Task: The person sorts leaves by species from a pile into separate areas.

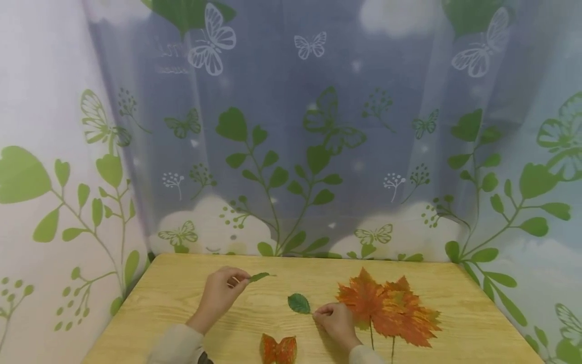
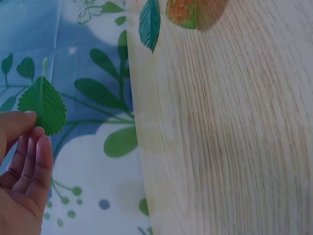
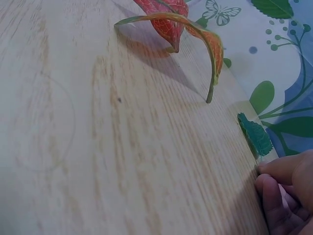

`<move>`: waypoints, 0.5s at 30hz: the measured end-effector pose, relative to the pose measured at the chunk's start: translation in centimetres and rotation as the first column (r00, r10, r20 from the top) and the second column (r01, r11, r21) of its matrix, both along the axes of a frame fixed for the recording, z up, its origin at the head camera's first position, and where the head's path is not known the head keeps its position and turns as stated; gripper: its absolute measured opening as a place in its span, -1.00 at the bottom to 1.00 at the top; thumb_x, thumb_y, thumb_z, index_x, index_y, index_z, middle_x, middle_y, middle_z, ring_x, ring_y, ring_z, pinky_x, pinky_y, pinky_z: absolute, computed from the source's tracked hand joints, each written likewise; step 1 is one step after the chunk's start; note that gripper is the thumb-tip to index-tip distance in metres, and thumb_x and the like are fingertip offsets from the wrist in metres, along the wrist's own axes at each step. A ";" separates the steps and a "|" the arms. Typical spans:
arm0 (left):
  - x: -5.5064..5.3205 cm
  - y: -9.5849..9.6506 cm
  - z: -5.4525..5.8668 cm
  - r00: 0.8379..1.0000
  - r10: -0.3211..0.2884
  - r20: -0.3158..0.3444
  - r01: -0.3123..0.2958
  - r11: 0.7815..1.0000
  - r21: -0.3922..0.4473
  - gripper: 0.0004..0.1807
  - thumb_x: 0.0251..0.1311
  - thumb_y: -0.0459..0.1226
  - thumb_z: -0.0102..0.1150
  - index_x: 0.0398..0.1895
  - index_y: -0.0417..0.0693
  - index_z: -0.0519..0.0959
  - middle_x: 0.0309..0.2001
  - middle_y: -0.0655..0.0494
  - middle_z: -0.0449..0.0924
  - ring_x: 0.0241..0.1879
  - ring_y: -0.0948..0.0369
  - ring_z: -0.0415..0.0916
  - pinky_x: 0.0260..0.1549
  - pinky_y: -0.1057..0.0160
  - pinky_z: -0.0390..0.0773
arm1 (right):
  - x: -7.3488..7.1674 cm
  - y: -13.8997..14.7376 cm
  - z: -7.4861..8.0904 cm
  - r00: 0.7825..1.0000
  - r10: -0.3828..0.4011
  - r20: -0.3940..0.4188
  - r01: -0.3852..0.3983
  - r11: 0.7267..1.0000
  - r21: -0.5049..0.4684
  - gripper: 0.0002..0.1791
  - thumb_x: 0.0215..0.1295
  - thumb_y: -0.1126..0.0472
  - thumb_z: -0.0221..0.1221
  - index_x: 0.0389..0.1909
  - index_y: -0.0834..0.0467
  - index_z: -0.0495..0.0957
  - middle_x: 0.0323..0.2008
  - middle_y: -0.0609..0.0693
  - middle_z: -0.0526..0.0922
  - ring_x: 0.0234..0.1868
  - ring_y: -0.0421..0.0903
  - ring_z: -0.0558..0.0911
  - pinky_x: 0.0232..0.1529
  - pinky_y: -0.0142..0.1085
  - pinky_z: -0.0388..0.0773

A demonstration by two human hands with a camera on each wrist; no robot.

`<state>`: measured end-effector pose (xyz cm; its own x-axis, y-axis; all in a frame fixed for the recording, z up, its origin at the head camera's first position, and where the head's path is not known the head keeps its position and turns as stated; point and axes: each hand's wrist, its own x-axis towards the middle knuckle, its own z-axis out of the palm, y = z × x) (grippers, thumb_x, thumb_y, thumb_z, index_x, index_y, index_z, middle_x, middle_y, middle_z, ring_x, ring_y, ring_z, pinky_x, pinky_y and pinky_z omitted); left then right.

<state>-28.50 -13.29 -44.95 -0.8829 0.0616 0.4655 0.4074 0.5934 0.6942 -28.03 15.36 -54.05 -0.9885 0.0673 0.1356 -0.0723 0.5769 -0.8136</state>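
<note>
Between thumb and fingertips, my left hand pinches the base of a serrated green leaf, raised over the left part of the table with its stem pointing away from the hand. My right hand pinches the stem of a second, darker green leaf low over the middle of the tabletop. In the right wrist view that darker leaf is tilted; whether it touches the wood I cannot tell. Two small curled orange-red leaves lie side by side near the front, between the hands.
Orange maple leaves with dark stems lie overlapping just right of my right hand. The wood-grain table ends at a backdrop cloth printed with plants and butterflies, which hangs behind and along both sides.
</note>
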 end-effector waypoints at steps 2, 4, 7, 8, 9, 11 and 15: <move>0.0 0.7 0.0 0.999 -0.041 -0.019 0.041 0.999 -0.001 -0.86 0.03 -0.44 0.37 -0.40 -0.01 0.69 -0.43 0.22 0.58 -0.48 0.34 0.53 -0.44 0.41 0.58 | 0.0 0.0 -0.1 1.000 -0.005 -0.006 0.005 1.000 0.003 -0.91 0.06 0.25 0.37 -0.55 0.16 0.70 -0.70 -0.12 0.57 -0.68 -0.24 0.48 -0.63 -0.34 0.46; 0.0 1.5 0.0 0.996 -0.078 -0.039 0.077 0.997 -0.014 -0.86 0.02 -0.45 0.37 -0.41 -0.02 0.69 -0.43 0.23 0.58 -0.47 0.34 0.53 -0.45 0.42 0.58 | 0.0 -0.1 -0.1 1.000 -0.009 -0.008 0.009 1.000 0.002 -0.91 0.06 0.25 0.37 -0.56 0.16 0.70 -0.71 -0.12 0.57 -0.68 -0.24 0.48 -0.63 -0.34 0.46; 0.0 2.7 -0.2 0.991 -0.123 -0.060 0.120 0.991 -0.060 -0.87 0.02 -0.46 0.36 -0.40 -0.07 0.70 -0.41 0.22 0.59 -0.45 0.34 0.54 -0.46 0.46 0.57 | 0.0 -0.1 -0.1 1.000 -0.015 -0.009 0.016 1.000 0.008 -0.91 0.05 0.25 0.37 -0.56 0.16 0.69 -0.71 -0.13 0.56 -0.69 -0.24 0.48 -0.64 -0.34 0.45; 0.1 3.1 -0.3 0.988 -0.139 -0.064 0.134 0.988 -0.076 -0.88 0.02 -0.46 0.36 -0.39 -0.08 0.71 -0.41 0.20 0.59 -0.45 0.33 0.54 -0.46 0.47 0.57 | 0.0 -0.1 -0.1 1.000 -0.016 -0.009 0.016 1.000 0.010 -0.91 0.05 0.25 0.37 -0.57 0.15 0.69 -0.71 -0.13 0.56 -0.68 -0.24 0.47 -0.63 -0.34 0.45; 0.2 3.6 -0.4 0.986 -0.155 -0.065 0.149 0.985 -0.093 -0.88 0.02 -0.46 0.36 -0.38 -0.10 0.71 -0.40 0.19 0.59 -0.45 0.32 0.54 -0.46 0.48 0.57 | 0.0 0.0 -0.2 1.000 -0.014 -0.008 0.014 1.000 0.007 -0.91 0.05 0.25 0.37 -0.56 0.16 0.69 -0.70 -0.13 0.56 -0.68 -0.25 0.47 -0.63 -0.35 0.45; 0.4 4.3 -0.6 0.982 -0.183 -0.054 0.176 0.977 -0.123 -0.89 0.04 -0.46 0.34 -0.37 -0.12 0.72 -0.39 0.18 0.59 -0.43 0.32 0.55 -0.44 0.51 0.56 | 0.0 0.0 -0.2 1.000 -0.010 -0.008 0.010 1.000 0.006 -0.91 0.06 0.26 0.37 -0.56 0.16 0.69 -0.70 -0.13 0.57 -0.67 -0.25 0.48 -0.63 -0.35 0.45; 0.6 5.5 -1.1 0.974 -0.224 -0.029 0.216 0.961 -0.173 -0.90 0.07 -0.45 0.32 -0.37 -0.11 0.73 -0.39 0.18 0.58 -0.41 0.33 0.55 -0.42 0.53 0.54 | 0.1 0.0 -0.2 1.000 0.002 -0.013 -0.002 1.000 0.003 -0.91 0.06 0.26 0.36 -0.56 0.17 0.68 -0.68 -0.12 0.58 -0.66 -0.25 0.49 -0.62 -0.37 0.45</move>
<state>-27.90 -7.78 -46.08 -0.8159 0.3326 0.4729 0.5710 0.5921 0.5687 -27.97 15.40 -54.21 -0.9867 0.0653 0.1488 -0.0840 0.5790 -0.8110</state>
